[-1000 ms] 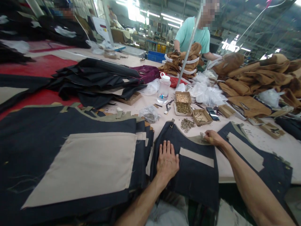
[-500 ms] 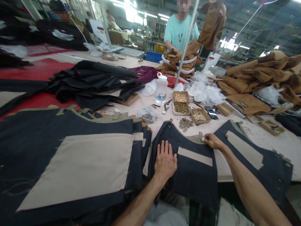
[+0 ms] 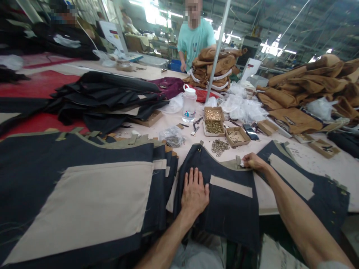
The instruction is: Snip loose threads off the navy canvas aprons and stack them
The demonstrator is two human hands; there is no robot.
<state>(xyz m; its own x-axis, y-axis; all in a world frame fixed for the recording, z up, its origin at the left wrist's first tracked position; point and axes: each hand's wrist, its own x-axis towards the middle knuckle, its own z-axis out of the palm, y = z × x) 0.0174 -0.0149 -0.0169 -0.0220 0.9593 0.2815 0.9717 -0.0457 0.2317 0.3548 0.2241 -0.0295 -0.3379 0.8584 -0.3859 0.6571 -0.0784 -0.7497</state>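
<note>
My left hand [image 3: 195,192] lies flat on a dark navy fabric panel [image 3: 232,215], fingers stretched out, left of its beige strip [image 3: 231,186]. At the panel's curved upper edge, my right hand [image 3: 256,163] pinches a small white piece [image 3: 242,163], chalk-like but too small to name surely. That piece touches or nearly touches an olive tab [image 3: 238,160] on the edge. Another tab with a metal clasp [image 3: 200,147] sits at the panel's top corner. To the right lies a similar panel [image 3: 322,186] with a beige patch.
A thick stack of navy panels [image 3: 112,149] fills the left. Beyond my hands are boxes of brass fittings [image 3: 214,127], loose metal rings [image 3: 220,148], a water bottle [image 3: 189,104] and a phone [image 3: 250,132]. A person in a turquoise shirt [image 3: 193,43] stands behind brown garments [image 3: 211,67].
My view has shifted slightly. Both hands keep nearly the same places on the panel. Across the table, the person has lowered the brown garment that was held up onto the pile.
</note>
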